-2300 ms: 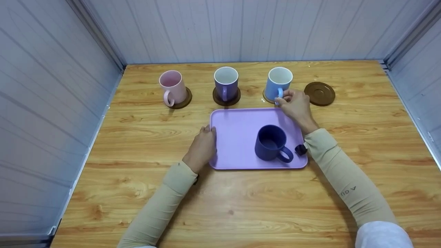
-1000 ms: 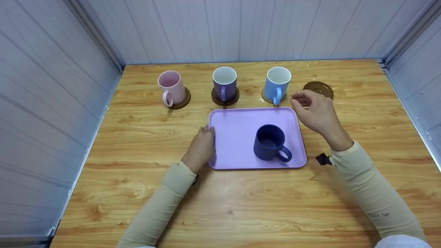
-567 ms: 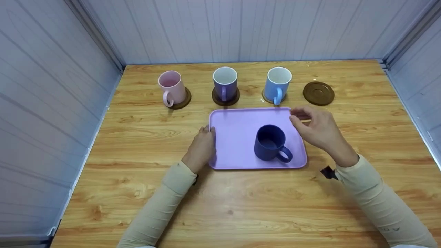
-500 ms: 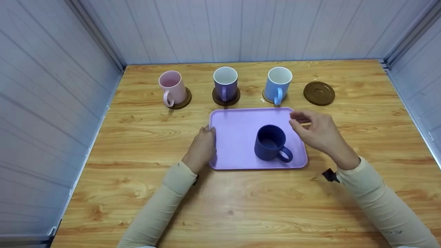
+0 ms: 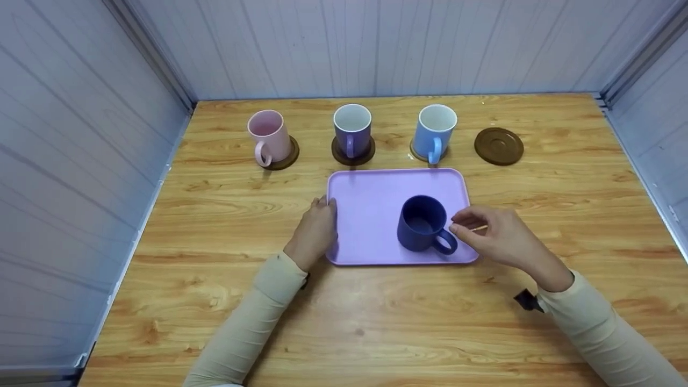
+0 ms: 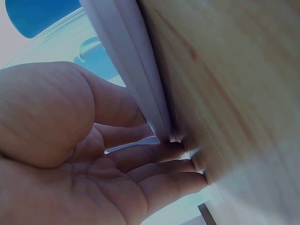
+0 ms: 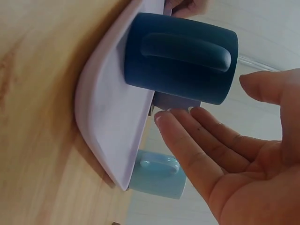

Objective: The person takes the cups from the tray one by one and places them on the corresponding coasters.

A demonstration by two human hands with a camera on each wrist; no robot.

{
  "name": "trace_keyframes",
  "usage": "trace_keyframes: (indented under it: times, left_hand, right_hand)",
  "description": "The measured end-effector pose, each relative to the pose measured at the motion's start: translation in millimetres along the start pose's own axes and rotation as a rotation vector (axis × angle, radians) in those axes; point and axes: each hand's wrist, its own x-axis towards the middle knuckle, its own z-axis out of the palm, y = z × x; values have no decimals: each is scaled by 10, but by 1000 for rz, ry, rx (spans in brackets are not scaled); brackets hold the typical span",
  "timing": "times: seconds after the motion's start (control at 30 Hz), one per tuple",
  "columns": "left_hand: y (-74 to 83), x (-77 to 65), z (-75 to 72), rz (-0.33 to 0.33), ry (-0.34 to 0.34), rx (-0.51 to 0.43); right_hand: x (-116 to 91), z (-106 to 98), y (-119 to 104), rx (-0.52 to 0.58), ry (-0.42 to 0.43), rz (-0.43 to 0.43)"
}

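A dark blue mug [image 5: 421,226] stands upright on the right part of a lilac tray [image 5: 365,215], its handle pointing toward the lower right. My left hand [image 5: 316,231] holds the tray's left edge; in the left wrist view its thumb lies over the rim and the fingertips reach down by the table. Close to the mug handle hovers my right hand [image 5: 497,236], over the tray's right edge. In the right wrist view a gap shows between the dark blue mug [image 7: 180,58] and the spread thumb and fingers of the right hand [image 7: 239,145], which hold nothing.
Behind the tray, a pink mug [image 5: 275,140], a purple mug [image 5: 360,137] and a light blue mug [image 5: 424,137] stand on coasters. To their right lies a bare brown coaster [image 5: 499,146]. Panel walls [image 5: 344,48] border the wooden table [image 5: 376,328].
My right hand has let go of the light blue mug's handle and moved back toward me, down to the dark blue mug's handle. My left hand has stayed on the tray.
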Motion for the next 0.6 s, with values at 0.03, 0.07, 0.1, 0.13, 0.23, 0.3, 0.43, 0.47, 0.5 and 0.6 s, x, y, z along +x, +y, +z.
trace_keyframes:
  times: [0.03,0.07,0.1,0.13,0.23,0.3,0.43,0.47,0.5,0.6]
  left_hand:
    - [-3,-6,3,-5,-7,1]
    - [-7,-10,5,-10,-15,1]
    - [-10,-14,9,-15,-24,0]
    - [-9,-12,7,-20,-32,-1]
    - [-10,-6,4,-35,-56,3]
    - [-13,-1,7,-34,-51,3]
    - [-17,6,10,-19,-25,8]
    - [-19,7,10,-16,-22,10]
    - [-19,6,9,-12,-19,10]
    - [-20,-2,7,-6,-17,11]
  right_hand:
    - [-16,16,10,5,-9,-5]
    - [-32,30,18,11,-17,-7]
    - [-47,46,27,12,-22,-11]
    - [-57,56,33,12,-28,-16]
    - [-80,87,42,19,-48,-25]
    - [-87,111,46,30,-59,-23]
    - [-98,161,51,52,-60,-31]
    - [-104,175,54,64,-62,-32]
    - [-111,189,57,73,-64,-37]
    - [-136,233,79,122,-76,-52]
